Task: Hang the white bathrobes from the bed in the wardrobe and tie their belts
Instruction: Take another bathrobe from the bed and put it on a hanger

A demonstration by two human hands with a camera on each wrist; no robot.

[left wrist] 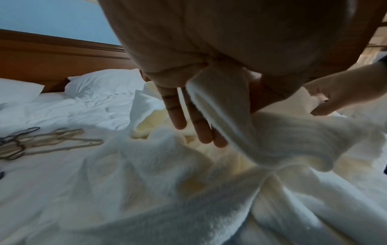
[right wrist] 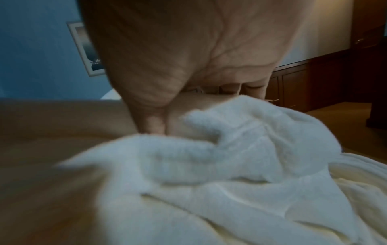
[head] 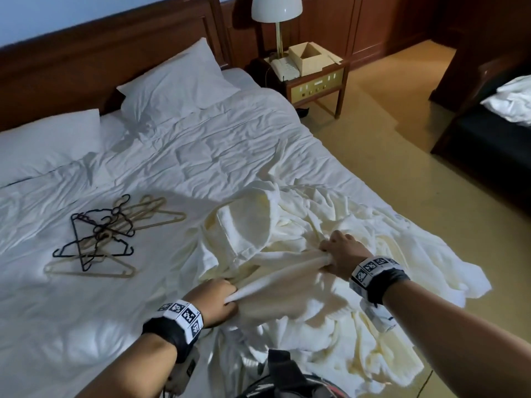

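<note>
Bathrobes point(head: 316, 282) heaped on the bed point(head: 201, 156), and I've got one stretched between both hands. Left hand point(head: 214, 301) pinches a band of its cloth, two fingers point(left wrist: 176, 109) straight past it. Right hand point(head: 343, 254) has its grip bunched round the other end; that wrist view is blurred, so I can't tell which part of the robe. Left of my left grip, well apart, lies a tangle of hangers point(head: 103, 234). Beyond, pillows point(head: 175, 81) and a lamp point(head: 276, 10).

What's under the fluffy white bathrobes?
Under the bathrobes lies the bed's white sheet, showing around them. Whatever else might lie beneath the pile is covered.
</note>
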